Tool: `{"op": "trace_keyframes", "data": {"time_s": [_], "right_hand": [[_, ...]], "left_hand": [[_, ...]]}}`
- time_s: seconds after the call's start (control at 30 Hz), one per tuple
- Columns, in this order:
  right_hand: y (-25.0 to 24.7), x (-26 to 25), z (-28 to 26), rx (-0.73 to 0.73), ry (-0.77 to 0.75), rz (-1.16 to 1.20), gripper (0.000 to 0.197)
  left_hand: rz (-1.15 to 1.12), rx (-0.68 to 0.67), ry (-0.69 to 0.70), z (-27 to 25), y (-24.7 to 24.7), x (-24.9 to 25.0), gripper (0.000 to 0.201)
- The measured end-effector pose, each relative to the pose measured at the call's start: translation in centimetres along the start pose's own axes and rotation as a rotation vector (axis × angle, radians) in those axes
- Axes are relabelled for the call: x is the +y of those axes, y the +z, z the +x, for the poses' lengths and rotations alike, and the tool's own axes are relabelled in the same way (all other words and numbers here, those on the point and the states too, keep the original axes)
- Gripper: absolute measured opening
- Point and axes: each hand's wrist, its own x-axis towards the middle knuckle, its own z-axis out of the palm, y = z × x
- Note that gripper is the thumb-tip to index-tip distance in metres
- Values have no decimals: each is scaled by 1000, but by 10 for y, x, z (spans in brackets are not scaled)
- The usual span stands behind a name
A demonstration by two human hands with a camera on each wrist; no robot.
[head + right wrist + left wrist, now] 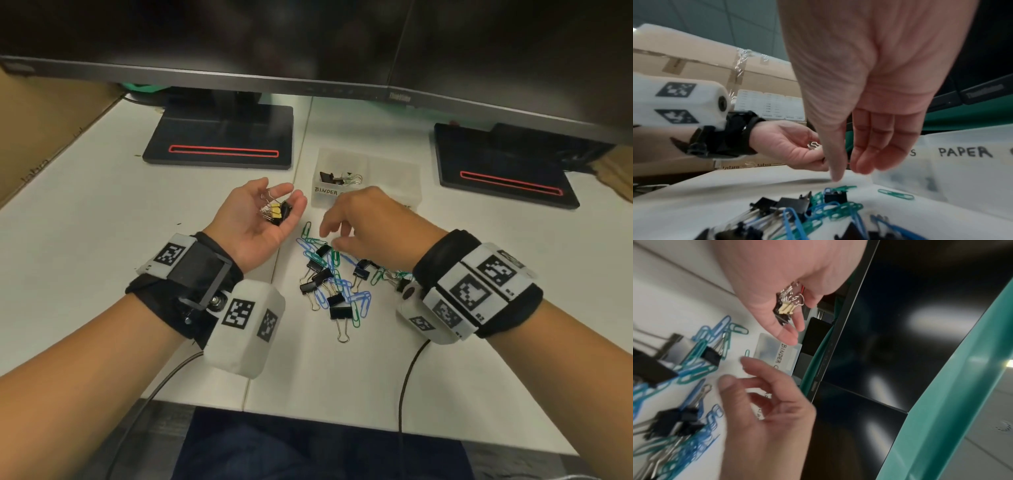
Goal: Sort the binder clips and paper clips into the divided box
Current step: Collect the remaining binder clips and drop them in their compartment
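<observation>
Left hand (255, 219): palm turned up, fingers loosely cupped, thumb out toward the far side; forearm comes in from lower left, wrist wrapped in a black strap carrying a white marker-tagged camera block. Small binder clips (275, 212) lie in the cupped palm.

Right hand (368, 222): palm down, raised off the bench, fingers relaxed and slightly bent, pointing down and left; nothing held. In the right wrist view the fingertips (863, 168) hang free, touching nothing. Right forearm enters from lower right, wrist strapped likewise. The hands are near each other, not touching.
</observation>
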Motion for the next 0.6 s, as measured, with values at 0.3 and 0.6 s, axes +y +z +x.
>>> {"op": "trace_keyframes", "data": {"time_s": [0.3,0.6], "right_hand": [[9,-3,8,-103,29,31,15],[9,-1,7,-124,-1,-4,19]], "left_hand": [[2,-9,27,0,2,2,30],[36,-20,12,-2,1,-1,31]]}}
